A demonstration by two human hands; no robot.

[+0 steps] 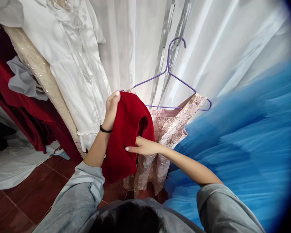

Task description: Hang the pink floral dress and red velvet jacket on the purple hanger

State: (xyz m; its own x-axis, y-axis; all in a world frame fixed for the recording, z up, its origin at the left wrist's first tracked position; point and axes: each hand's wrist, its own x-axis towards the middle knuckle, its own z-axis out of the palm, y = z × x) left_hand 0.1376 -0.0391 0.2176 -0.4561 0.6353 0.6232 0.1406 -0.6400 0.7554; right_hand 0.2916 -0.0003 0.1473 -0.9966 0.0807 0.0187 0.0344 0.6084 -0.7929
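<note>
A red vest-like garment (126,126) with an armhole-like opening hangs from my left hand (112,108), whose fingers grip its upper edge. My right hand (145,146) pinches the garment at its right side, near the opening; the thumb lies on the front and the other fingers are hidden behind the cloth. Behind it, a pink floral dress (169,126) hangs by its straps on a purple hanger (168,69). The red cloth covers the dress's left part.
White and cream sequined gowns (70,64) hang at the left, beside dark red dresses (38,106). A large blue tulle skirt (244,139) fills the right. White curtains (121,42) hang behind, above a red tiled floor (26,197).
</note>
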